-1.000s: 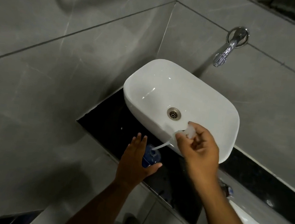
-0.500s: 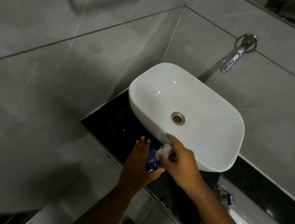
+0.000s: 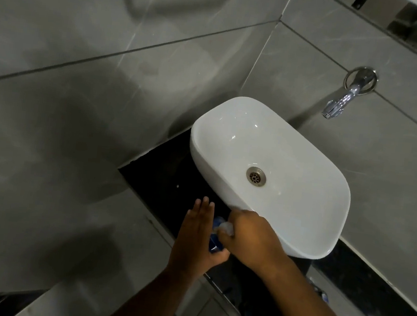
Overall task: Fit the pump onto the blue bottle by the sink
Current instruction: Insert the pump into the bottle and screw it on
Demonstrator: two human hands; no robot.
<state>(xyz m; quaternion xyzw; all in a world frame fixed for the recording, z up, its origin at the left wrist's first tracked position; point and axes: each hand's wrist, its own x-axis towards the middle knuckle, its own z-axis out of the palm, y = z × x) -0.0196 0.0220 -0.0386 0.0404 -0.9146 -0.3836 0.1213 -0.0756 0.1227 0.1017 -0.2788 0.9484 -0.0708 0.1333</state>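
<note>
The glossy oval ceramic basin (image 3: 276,150) is plain white, its round metal drain (image 3: 256,176) a dull brownish steel; the polished stone counter (image 3: 164,168) beneath it is black, with one tiny white speck; the large wall tiles (image 3: 80,91) are mid-grey with faint paler veining and dark grout lines; the curved wall tap (image 3: 338,105) is bright chrome; the small plastic bottle (image 3: 214,244) shows deep blue; the clear plastic pump (image 3: 226,228) looks whitish and translucent.

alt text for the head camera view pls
The right hand presses a clear pump onto a blue bottle that the left hand steadies on a black counter, beside a white sink.
</note>
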